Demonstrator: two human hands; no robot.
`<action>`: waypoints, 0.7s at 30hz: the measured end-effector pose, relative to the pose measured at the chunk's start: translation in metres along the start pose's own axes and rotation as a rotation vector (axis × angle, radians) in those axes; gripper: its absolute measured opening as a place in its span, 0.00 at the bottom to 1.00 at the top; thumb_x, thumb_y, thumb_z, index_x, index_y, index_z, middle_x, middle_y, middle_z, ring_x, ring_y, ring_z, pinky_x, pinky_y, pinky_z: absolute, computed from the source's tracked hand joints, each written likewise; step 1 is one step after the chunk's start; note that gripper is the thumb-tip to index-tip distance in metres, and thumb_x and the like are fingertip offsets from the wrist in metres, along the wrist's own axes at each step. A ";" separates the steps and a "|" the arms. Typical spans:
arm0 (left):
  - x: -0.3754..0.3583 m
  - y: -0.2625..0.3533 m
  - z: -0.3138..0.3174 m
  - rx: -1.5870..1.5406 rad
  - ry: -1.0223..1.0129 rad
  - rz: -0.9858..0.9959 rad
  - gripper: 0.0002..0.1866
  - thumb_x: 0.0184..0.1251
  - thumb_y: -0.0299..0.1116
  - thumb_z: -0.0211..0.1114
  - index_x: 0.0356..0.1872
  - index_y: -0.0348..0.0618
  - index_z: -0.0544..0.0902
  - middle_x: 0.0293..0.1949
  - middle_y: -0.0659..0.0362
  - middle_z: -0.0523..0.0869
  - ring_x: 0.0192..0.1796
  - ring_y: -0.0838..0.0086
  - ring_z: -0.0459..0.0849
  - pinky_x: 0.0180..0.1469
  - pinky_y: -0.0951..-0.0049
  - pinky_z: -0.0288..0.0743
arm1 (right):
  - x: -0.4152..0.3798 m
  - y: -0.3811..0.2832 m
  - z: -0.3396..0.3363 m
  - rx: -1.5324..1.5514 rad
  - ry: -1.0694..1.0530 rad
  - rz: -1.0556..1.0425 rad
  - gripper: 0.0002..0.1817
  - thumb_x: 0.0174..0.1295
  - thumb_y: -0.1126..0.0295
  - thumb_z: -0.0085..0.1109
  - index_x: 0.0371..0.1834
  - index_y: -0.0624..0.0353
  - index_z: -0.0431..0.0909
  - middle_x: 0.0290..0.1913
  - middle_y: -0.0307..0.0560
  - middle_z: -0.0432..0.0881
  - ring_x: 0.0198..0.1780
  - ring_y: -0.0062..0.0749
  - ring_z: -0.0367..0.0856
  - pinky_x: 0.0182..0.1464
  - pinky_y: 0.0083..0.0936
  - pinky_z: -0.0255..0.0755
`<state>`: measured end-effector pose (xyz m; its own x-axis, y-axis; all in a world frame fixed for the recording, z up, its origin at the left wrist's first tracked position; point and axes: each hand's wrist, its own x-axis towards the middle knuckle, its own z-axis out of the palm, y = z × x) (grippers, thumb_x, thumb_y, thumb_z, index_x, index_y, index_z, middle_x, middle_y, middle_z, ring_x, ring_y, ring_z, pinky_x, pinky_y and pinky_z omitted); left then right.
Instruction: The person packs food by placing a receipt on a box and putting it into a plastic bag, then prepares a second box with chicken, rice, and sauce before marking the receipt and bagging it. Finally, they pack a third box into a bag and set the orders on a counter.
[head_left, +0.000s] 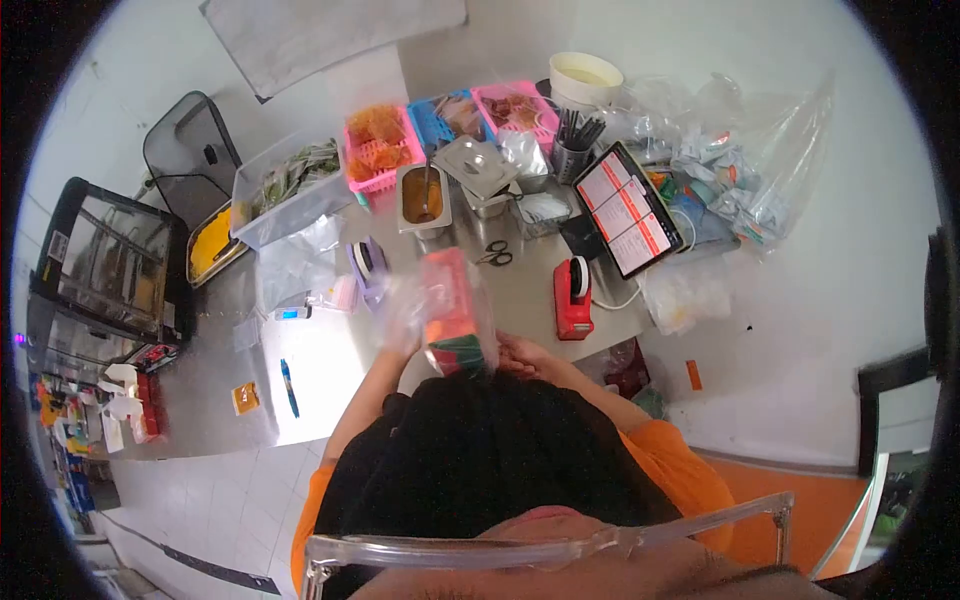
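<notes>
Close to my body, at the front edge of the metal table, is a clear plastic bag (455, 310) with red, orange and green areas, blurred by motion. My left hand (402, 335) is at the bag's left side, mostly hidden by the blurred plastic, so its fingers do not show clearly. On the right side, my right hand (520, 358) touches the bag's lower edge with its fingers bent together. A red tape dispenser (573, 315) stands to the right, and black scissors (495, 253) lie beyond the bag.
A purple tape dispenser (372, 282), a blue pen (289, 388) and a small orange packet (245, 399) are on the left. Farther back are a sauce container (424, 200), a tub of leaves (290, 190), pink baskets (383, 150) and a tablet (628, 210). Plastic bags crowd the right.
</notes>
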<state>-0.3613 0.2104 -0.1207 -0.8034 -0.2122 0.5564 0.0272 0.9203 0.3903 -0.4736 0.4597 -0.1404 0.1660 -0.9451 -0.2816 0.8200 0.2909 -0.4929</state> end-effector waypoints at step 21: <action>-0.058 0.025 0.006 -0.420 0.075 -0.870 0.15 0.55 0.32 0.58 0.44 0.39 0.76 0.42 0.45 0.79 0.46 0.50 0.77 0.49 0.62 0.70 | -0.004 -0.253 -0.107 -2.362 1.237 -0.192 0.07 0.51 0.77 0.52 0.28 0.66 0.81 0.34 0.58 0.81 0.40 0.49 0.81 0.41 0.38 0.77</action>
<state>-0.3178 0.2479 -0.1478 -0.6035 -0.7973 -0.0109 -0.3370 0.2427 0.9097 -0.7398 0.4057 -0.1025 -0.6126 -0.7742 0.1595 -0.7755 0.6277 0.0682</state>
